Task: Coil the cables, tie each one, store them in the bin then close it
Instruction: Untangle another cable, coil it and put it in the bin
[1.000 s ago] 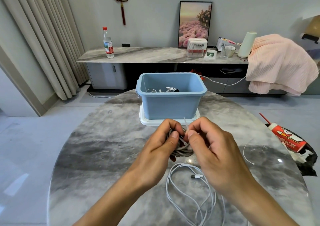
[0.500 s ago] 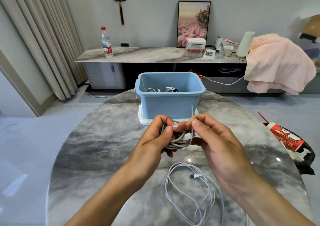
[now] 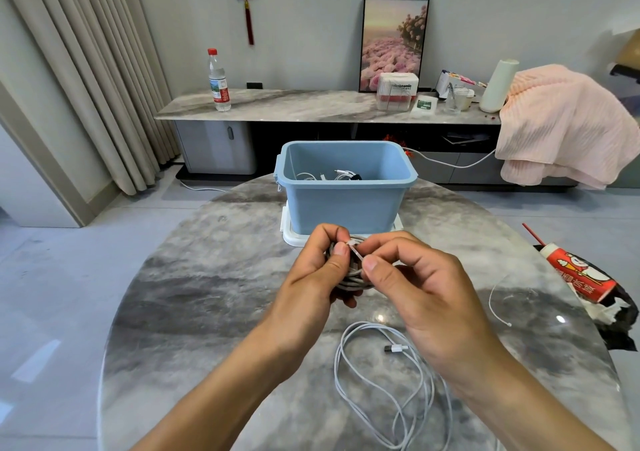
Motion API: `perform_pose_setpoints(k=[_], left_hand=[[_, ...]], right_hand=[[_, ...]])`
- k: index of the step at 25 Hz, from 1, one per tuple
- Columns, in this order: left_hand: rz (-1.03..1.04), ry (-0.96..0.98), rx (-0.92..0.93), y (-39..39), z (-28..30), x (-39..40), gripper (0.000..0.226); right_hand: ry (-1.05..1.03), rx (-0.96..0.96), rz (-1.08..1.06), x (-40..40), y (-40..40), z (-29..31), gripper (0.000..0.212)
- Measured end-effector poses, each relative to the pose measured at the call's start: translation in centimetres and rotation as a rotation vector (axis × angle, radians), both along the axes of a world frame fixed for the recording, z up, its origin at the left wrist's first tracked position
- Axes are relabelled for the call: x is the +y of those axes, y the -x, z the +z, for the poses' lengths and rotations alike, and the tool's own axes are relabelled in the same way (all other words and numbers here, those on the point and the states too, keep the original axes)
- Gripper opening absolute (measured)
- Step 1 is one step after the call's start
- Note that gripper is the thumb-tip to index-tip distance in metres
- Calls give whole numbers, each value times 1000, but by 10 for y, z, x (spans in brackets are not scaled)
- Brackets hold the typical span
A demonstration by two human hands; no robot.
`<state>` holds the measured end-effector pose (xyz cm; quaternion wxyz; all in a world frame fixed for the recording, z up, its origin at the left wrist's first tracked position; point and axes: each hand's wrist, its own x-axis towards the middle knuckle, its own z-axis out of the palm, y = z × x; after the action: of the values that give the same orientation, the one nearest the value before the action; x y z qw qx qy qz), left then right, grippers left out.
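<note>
From the head view, the left hand (image 3: 313,274) holds a grey coiled cable (image 3: 351,274) above the table (image 3: 207,295), its fingers (image 3: 341,250) curled round the bundle with the thumb pressing on top, while the right hand (image 3: 426,298) pinches the tail of a white zip tie (image 3: 356,253) between thumb and forefinger, just in front of the blue bin (image 3: 346,205). The tie runs across the top of the coil between the two thumbs, so the bundle sits right inside the left-hand grip and touches the right fingertips. The likely step is cinching the tie. The main risk, as I judge it, is the thin tail slipping from the pinch before it is snug, which would let the loops spring apart; pulling at an angle could also drag the tie off the bundle's edge. The bin stands open on its white lid (image 3: 294,239), with some tied cables (image 3: 332,175) already lying inside. A loose white cable (image 3: 381,391) lies sprawled on the table below the hands, not yet coiled, and a spare zip tie (image 3: 495,303) rests to the right, well apart from the fingers.
</note>
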<state>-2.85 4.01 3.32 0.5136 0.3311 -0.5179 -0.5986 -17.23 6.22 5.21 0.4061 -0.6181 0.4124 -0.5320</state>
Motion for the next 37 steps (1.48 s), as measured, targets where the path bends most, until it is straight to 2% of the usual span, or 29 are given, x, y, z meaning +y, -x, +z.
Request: perform_pose_setpoints(k=[17, 37], left_hand=[[12, -31, 20, -1, 0, 2, 10], [-5, -13, 39, 1, 0, 4, 11]], right_hand=[[20, 29, -4, 4, -5, 2, 18], [-16, -46, -28, 9, -7, 8, 24]])
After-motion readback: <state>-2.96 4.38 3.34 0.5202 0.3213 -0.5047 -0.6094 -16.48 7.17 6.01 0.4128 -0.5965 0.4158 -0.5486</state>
